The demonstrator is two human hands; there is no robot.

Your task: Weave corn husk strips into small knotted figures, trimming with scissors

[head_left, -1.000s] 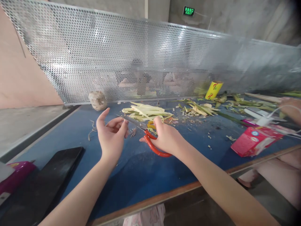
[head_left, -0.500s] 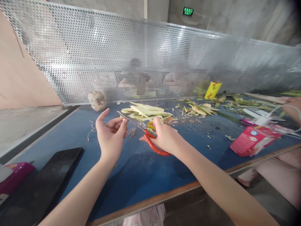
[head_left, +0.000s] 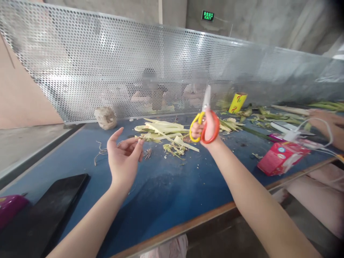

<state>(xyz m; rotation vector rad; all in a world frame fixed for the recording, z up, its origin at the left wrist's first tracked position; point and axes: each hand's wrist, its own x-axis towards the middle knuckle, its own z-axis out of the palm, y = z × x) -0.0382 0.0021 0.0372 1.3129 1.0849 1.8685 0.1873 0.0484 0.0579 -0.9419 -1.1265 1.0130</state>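
Note:
My right hand [head_left: 208, 130] is raised above the blue table [head_left: 166, 193] and grips scissors [head_left: 204, 120] with one yellow and one red handle loop, the closed blades pointing up. My left hand [head_left: 123, 159] hovers palm up over the table, fingers loosely curled, thumb and fingertips close together; whether something thin is between them I cannot make out. A heap of pale yellow-green leaf strips [head_left: 161, 129] lies just beyond both hands, with small cut bits [head_left: 173, 148] in front of it.
A perforated metal screen [head_left: 134, 68] walls the table's far side, with people behind it. A twine ball [head_left: 105, 117], a yellow roll [head_left: 237, 103], a pink carton [head_left: 280, 158], more leaves [head_left: 268, 116], a black slab [head_left: 40, 215] lie around. Another person's hand [head_left: 326, 123] works at right.
My right hand has lifted the scissors off the table and swung them upright, blades now pointing up. The left hand stays nearly in place. The view has shifted slightly right.

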